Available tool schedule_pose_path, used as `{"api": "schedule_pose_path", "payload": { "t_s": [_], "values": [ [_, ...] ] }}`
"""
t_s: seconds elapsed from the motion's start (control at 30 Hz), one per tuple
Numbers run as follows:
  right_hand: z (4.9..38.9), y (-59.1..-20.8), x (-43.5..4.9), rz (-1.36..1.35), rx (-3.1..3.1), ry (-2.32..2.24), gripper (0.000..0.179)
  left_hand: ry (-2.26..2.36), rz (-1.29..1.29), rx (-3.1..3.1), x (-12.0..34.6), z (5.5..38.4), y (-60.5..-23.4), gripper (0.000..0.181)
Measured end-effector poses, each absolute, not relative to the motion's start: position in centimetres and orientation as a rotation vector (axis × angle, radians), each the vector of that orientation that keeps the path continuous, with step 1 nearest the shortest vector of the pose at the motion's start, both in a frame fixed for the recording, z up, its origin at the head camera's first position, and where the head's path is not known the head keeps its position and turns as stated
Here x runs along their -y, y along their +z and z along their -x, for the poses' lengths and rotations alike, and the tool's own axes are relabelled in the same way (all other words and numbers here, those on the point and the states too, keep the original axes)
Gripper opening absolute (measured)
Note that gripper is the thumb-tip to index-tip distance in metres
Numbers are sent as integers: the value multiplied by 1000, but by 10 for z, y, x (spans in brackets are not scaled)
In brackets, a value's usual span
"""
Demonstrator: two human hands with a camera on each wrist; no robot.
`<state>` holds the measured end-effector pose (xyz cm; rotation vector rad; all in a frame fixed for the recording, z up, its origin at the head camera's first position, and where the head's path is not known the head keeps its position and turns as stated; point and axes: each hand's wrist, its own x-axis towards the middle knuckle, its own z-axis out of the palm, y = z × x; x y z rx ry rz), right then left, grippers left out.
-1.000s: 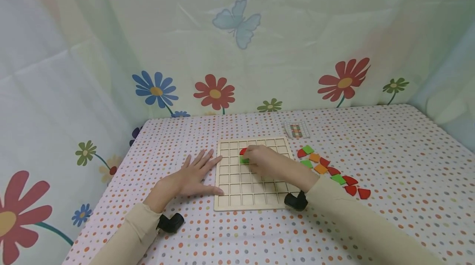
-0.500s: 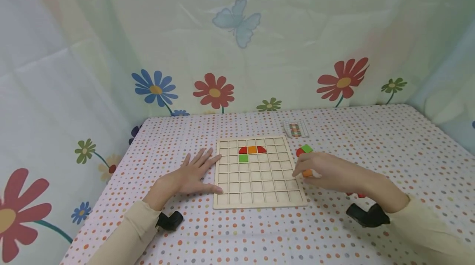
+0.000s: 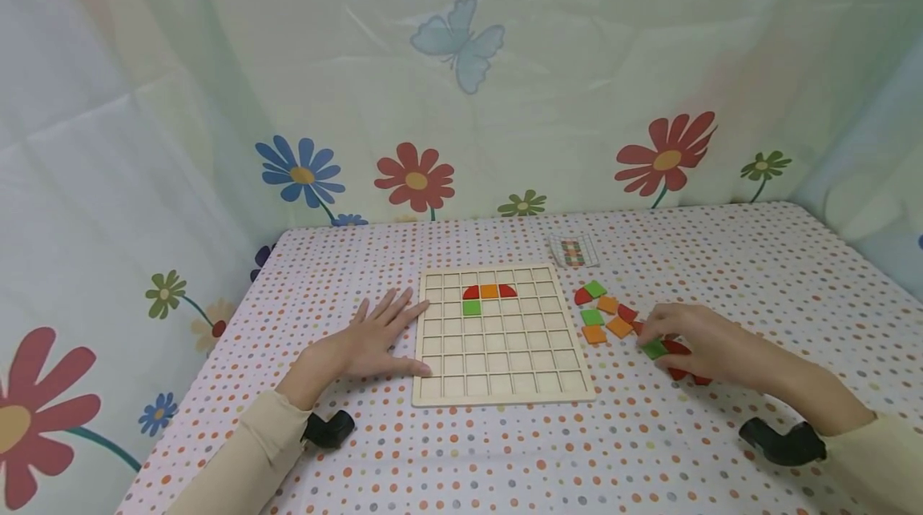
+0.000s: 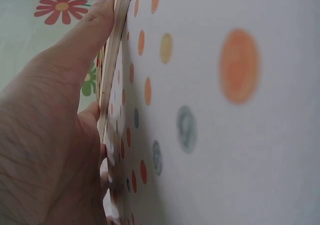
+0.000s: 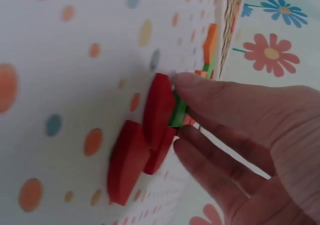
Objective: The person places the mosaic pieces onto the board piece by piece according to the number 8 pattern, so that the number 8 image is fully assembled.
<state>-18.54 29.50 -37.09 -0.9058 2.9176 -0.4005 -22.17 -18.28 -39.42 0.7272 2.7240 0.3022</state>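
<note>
Board at centre, right hand at three o'clock on a green tile

Nearest, toward eight and four o'clock: black wrist cameras above dotted cloth. At nine: left hand, fingers spread, against the board's edge, gripping nothing. At three: right thumb and fingers curled nearly together round the green tile; cannot tell whether lifted. Crowded close about it: red wedges, partly covered by the hand. In the way between hand and board, from two to three: loose tiles, orange, green and red. On the board, toward eleven: a red-orange-red row, with a green square at six o'clock of its left end. Beyond, at one: printed card. Farthest, at twelve: flowered backdrop.
</note>
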Motion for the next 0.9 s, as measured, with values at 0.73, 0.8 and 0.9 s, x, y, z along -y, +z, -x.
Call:
{"api": "schedule_pose_path", "payload": {
  "t_s": [0.73, 0.8, 0.9],
  "values": [
    [189, -378, -309, 746, -2793, -759, 21, 281, -726, -2738, 183, 223, -397, 106],
    [190, -378, -311, 734, -2774, -793, 22, 282, -727, -2737, 182, 223, -396, 105],
    [191, -378, -311, 718, -2751, -829, 23, 286, -728, -2735, 182, 222, -395, 105]
  ]
}}
